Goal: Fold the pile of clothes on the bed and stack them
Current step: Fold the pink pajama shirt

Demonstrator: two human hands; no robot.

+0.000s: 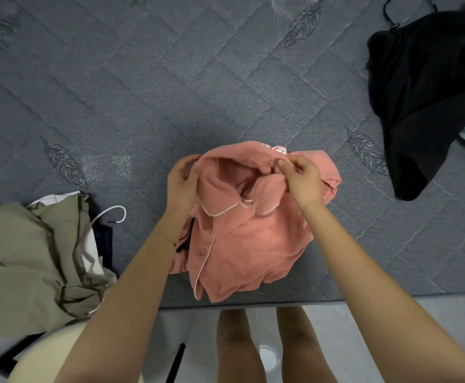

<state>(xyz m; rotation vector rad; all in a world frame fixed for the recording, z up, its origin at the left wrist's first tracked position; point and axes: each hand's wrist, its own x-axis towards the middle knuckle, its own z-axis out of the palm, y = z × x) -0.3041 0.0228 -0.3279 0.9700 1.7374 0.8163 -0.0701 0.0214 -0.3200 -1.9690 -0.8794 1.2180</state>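
White hanger hook (115,214) at left; black hanger loop (390,13) top right; pale floor (391,313) at bottom.

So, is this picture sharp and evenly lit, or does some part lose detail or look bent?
Head view: the light is soft and even, with only a faint shadow beyond the pink shirt. Head view: the black clothes are so dark that their folds hardly show. Head view: the wide lens bends the left edge of the bed. Head view: the left hand and right hand look slightly soft.
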